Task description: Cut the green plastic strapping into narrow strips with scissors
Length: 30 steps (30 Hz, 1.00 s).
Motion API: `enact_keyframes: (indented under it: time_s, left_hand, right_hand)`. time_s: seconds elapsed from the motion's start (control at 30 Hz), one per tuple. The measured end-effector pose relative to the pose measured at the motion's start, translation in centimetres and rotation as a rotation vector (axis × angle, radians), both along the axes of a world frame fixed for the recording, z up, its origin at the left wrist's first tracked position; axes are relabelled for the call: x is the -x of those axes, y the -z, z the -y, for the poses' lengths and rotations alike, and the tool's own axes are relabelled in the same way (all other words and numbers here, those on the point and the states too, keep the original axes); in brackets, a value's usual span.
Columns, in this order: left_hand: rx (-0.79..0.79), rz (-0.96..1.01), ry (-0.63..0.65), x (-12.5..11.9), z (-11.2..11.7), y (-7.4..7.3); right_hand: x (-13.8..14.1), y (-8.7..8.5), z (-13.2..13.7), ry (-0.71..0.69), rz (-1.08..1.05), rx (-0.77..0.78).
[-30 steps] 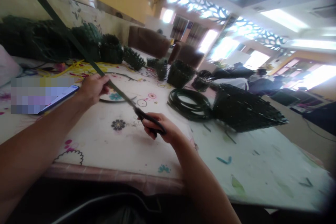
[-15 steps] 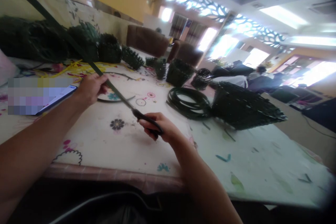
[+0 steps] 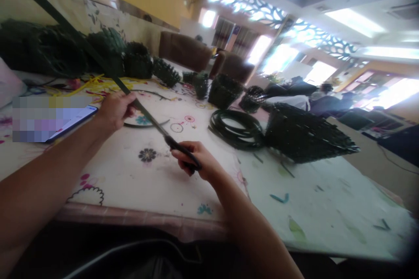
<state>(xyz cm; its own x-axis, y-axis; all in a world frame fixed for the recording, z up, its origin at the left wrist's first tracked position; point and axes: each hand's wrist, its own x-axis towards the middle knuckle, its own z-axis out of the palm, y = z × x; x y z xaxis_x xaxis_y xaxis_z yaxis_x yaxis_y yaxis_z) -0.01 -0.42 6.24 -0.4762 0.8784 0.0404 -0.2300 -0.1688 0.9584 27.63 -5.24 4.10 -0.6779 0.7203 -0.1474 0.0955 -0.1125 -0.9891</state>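
A long dark green strip [image 3: 70, 28] slants from the upper left down toward the middle of the table. My left hand [image 3: 116, 107] is closed on it, thumb on top, a little above its lower end. Black-handled scissors [image 3: 183, 151] are in my right hand [image 3: 194, 159], fingers wrapped through and round the handles. Their blades lie in line with the strip at its lower end; whether the strip is between the blades or split by them I cannot tell. Beneath both hands is a white flowered tablecloth [image 3: 157, 187].
A coil of green strips [image 3: 235, 128] lies right of my hands, beside a large dark woven basket [image 3: 307, 133]. Several smaller woven baskets [image 3: 224, 91] stand behind. A phone [image 3: 73, 122] and yellow strips [image 3: 83, 87] are at left. Offcuts [image 3: 280, 198] lie at right.
My right hand and the scissors have shifted very slightly up and left along the strip. My left hand keeps its hold, and the view has moved a touch.
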Motion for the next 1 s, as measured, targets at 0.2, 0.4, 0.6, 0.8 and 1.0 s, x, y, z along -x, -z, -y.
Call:
enact_keyframes:
  time_s: [0.2,0.4,0.6,0.8,1.0]
  left_hand:
    - [0.055,-0.044,-0.035,-0.4,0.1,0.2]
    - [0.077,-0.034,-0.052,-0.6,0.1,0.1]
    - [0.061,-0.019,-0.051,-0.8,0.4,-0.2]
    - [0.010,-0.020,-0.085,-0.6,0.5,-0.3]
    - [0.020,-0.035,-0.081,-1.5,0.3,0.3]
  right_hand:
    - [-0.1,0.5,-0.4,-0.023,0.005,-0.011]
    - [0.0,-0.1,0.2,-0.031,-0.004,-0.017]
    - [0.1,-0.8,0.7,0.008,0.027,-0.030]
    - [0.5,-0.1,0.5,0.000,-0.026,0.019]
    - [0.5,0.3,0.4,-0.012,-0.042,0.035]
